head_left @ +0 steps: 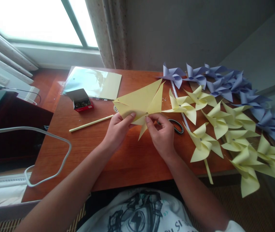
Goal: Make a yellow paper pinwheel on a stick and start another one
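Note:
Above the table, both hands hold a yellow paper sheet with slits cut in from its corners. My left hand pinches its lower left part, thumb on top. My right hand grips the paper near its middle, thumb and forefinger by a small dark spot. Under and beside my right hand show the black handles of scissors. A yellow paper stick lies to the left of my left hand. Farther back stands an open red box of small metal pieces.
Finished yellow pinwheels and purple pinwheels crowd the right side of the table. A shiny clear folder lies at the back left. A white cable loops over the left edge.

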Motion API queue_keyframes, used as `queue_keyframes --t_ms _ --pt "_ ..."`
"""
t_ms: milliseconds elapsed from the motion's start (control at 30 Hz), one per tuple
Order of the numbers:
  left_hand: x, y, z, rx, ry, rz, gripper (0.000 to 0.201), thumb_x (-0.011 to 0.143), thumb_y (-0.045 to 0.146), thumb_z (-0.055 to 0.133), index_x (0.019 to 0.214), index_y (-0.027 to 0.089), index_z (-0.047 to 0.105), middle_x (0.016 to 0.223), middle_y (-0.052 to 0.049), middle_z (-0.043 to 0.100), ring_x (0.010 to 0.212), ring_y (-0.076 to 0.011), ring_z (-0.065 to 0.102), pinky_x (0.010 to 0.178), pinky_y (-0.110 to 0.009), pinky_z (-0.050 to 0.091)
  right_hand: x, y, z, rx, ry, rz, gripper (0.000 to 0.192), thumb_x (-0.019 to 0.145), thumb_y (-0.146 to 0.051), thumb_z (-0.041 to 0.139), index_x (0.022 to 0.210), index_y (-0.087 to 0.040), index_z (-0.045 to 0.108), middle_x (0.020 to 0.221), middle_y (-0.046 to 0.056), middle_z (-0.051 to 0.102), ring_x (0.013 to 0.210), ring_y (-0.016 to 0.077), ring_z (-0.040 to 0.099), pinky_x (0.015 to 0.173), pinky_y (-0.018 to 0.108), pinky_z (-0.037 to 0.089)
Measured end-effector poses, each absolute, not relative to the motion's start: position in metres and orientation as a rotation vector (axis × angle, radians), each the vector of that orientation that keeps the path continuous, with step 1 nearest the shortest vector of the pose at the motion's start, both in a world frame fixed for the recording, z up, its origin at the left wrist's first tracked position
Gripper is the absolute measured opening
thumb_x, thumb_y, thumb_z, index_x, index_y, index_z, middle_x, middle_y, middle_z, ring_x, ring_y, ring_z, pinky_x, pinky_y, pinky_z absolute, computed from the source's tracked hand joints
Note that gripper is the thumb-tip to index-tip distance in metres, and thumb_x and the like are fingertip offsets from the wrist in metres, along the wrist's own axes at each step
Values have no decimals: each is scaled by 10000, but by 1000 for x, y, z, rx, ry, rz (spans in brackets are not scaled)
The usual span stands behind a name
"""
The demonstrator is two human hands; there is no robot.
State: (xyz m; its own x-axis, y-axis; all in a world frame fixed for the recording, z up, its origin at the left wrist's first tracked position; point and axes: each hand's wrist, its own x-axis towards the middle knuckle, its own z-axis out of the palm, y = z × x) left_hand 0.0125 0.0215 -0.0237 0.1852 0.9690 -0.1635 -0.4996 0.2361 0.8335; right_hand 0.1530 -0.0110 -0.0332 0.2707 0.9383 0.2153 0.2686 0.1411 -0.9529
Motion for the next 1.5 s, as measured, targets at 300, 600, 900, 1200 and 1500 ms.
queue_keyframes --t_ms 300,600,900,1200,1500 --pt "13 22 -24 683 812 1203 227 803 305 787 973 154 776 998 -82 790 994 -284 742 844 -380 618 154 -9 -37 -1337 -1164 798 144 913 -347 652 863 -212 664 838 18 677 770 170 632 675 280 504" --pt "12 21 -22 696 834 1167 252 801 340 788 964 149 774 1009 -91 791 985 -293 741 837 -388 616 155 -8 -40 -1293 -1115 837 151 921 -352 656 869 -210 653 812 6 654 736 154 607 669 277 481" --pt "10 21 -20 733 761 1063 249 830 343 768 973 141 787 1099 -124 784 1104 -321 708 858 -369 608 156 -7 -41 -1278 -1094 857 169 913 -368 659 854 -210 638 811 0 644 727 150 592 677 279 490" --pt "9 25 -21 640 782 1082 299 794 319 789 1027 135 760 1131 -130 779 1057 -296 728 822 -346 616 155 -8 -38 -1342 -1176 821 181 913 -392 642 866 -218 645 844 26 691 771 175 643 697 291 520" --pt "9 26 -21 629 788 1097 319 790 319 794 1037 120 763 1111 -131 783 1021 -287 739 793 -327 618 154 -10 -37 -1332 -1189 826 160 918 -371 644 880 -217 656 876 27 693 779 171 644 696 284 522"
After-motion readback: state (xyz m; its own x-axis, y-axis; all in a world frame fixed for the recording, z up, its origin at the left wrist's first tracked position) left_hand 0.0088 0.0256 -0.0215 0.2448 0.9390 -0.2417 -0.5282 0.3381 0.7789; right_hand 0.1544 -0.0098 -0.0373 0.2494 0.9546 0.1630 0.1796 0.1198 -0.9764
